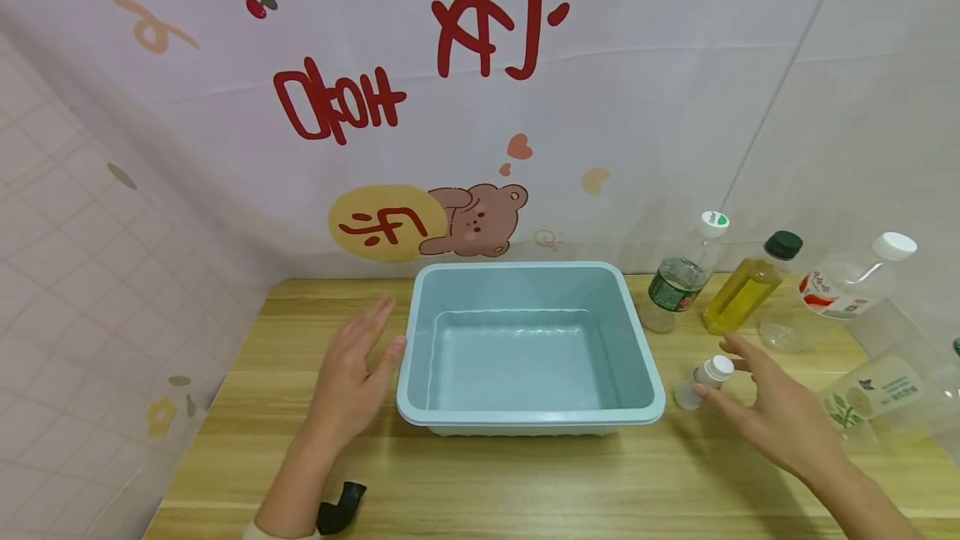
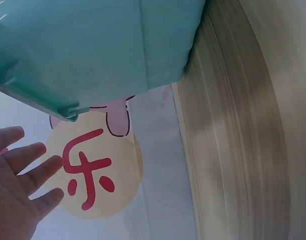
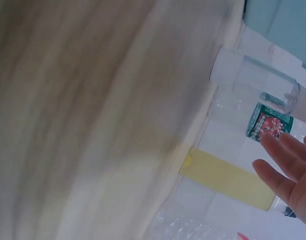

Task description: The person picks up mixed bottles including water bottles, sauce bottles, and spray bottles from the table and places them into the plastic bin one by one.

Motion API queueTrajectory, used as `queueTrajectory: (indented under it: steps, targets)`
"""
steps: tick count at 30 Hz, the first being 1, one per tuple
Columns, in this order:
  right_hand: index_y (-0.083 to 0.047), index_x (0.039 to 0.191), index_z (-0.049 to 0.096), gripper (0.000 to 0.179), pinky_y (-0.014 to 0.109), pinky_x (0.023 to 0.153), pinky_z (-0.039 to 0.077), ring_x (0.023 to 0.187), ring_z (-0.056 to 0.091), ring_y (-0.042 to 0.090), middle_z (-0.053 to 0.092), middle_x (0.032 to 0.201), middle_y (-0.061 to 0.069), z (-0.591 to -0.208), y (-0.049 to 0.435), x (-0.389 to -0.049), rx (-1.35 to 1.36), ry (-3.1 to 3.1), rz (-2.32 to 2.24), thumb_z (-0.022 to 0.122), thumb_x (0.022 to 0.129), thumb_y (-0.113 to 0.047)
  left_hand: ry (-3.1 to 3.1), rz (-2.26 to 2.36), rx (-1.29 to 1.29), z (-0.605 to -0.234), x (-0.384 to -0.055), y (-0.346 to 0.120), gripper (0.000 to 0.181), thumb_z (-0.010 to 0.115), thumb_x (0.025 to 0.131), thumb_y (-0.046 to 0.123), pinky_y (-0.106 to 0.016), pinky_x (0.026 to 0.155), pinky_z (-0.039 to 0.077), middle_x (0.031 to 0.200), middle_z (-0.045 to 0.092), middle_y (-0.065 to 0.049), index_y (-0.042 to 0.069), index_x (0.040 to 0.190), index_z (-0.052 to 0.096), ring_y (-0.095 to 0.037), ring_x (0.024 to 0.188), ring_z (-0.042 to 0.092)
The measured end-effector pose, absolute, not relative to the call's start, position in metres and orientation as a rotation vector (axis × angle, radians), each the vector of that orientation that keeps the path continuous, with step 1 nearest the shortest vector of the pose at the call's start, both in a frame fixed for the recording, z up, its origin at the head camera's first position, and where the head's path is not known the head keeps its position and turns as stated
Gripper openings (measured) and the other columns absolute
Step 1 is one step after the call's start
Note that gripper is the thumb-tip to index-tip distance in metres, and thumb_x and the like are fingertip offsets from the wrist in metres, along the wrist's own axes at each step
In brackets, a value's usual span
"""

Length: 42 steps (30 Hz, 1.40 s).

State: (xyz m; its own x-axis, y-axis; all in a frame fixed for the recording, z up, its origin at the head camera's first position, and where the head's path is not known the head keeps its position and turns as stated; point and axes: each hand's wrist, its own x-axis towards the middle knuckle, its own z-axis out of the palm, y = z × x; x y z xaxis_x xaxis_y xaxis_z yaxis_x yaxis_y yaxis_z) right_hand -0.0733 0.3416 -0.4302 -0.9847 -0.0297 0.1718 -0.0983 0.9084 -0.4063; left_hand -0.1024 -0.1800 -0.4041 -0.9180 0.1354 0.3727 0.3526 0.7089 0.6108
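My right hand point(image 1: 780, 415) reaches around a small clear bottle point(image 1: 687, 395) with a white cap, thumb and fingers spread on either side of it. In the right wrist view the fingers point(image 3: 279, 184) are apart from the small bottle point(image 3: 263, 82). A light blue plastic basin point(image 1: 528, 417) stands in the middle of the table with nothing in it. To its left, my left hand point(image 1: 352, 373) is held with straight fingers close to the rim. The left wrist view shows that hand point(image 2: 23, 185) spread, holding nothing, below the basin's side point(image 2: 93, 50).
Behind the right hand stand a green-labelled bottle point(image 1: 677, 283), a yellow oil bottle point(image 1: 742, 294) and a red-labelled clear bottle point(image 1: 832, 290). A large clear bottle point(image 1: 873, 394) is at the far right. A black curved object point(image 1: 342, 508) lies by the left forearm. A printed cloth point(image 1: 637, 90) hangs behind.
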Motion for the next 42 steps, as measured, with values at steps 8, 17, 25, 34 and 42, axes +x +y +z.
queueTrajectory:
  steps: [8, 17, 25, 34, 42]
  targets:
    - [0.003, 0.149, 0.046, 0.081, 0.068, 0.074, 0.054, 0.103, 0.066, 0.058, 0.062, 0.134, 0.034, -0.431, 0.338, -0.074, 0.08, -2.929, 0.674, 0.078, 0.094, -0.047, -2.552, -1.071, -0.43, -0.406, -0.102, -0.177, 0.05, 0.062, 0.106, 0.028, -0.065, 0.12, 0.027, 0.16, 0.05, -0.008, 0.012, 0.153, 0.055, -0.04, 0.145, 0.045]
    - [0.001, 0.143, 0.054, 0.065, 0.062, 0.072, 0.059, 0.091, 0.071, 0.048, 0.069, 0.116, 0.032, -0.439, 0.34, -0.075, 0.111, -2.884, 0.761, 0.077, 0.096, -0.038, -2.507, -1.114, -0.476, -0.408, -0.102, -0.175, 0.045, 0.064, 0.105, 0.02, -0.064, 0.114, 0.038, 0.155, 0.056, -0.008, 0.008, 0.148, 0.06, -0.034, 0.142, 0.049]
    - [0.0, 0.134, 0.061, 0.051, 0.042, 0.065, 0.062, 0.085, 0.073, 0.039, 0.074, 0.107, 0.023, -0.441, 0.341, -0.075, 0.117, -2.8, 0.788, 0.079, 0.096, -0.029, -2.444, -1.128, -0.511, -0.412, -0.104, -0.174, 0.039, 0.067, 0.101, 0.011, -0.059, 0.11, 0.044, 0.15, 0.06, -0.004, 0.005, 0.14, 0.067, -0.031, 0.136, 0.055]
    - [-0.003, 0.118, 0.071, 0.034, 0.007, 0.061, 0.049, 0.075, 0.063, -0.006, 0.078, 0.093, 0.013, -0.443, 0.34, -0.076, 0.182, -2.626, 0.847, 0.085, 0.088, -0.009, -2.402, -1.104, -0.545, -0.415, -0.105, -0.172, 0.035, 0.071, 0.096, 0.003, -0.056, 0.101, 0.053, 0.144, 0.065, -0.007, 0.001, 0.13, 0.073, -0.029, 0.127, 0.063]
    - [-0.002, 0.116, 0.073, 0.029, 0.006, 0.061, 0.048, 0.074, 0.062, -0.008, 0.077, 0.093, 0.014, -0.442, 0.341, -0.076, 0.16, -2.624, 0.846, 0.083, 0.09, -0.011, -2.404, -1.105, -0.541, -0.415, -0.105, -0.172, 0.034, 0.072, 0.095, 0.004, -0.058, 0.1, 0.054, 0.143, 0.065, -0.006, 0.001, 0.129, 0.074, -0.032, 0.126, 0.065]
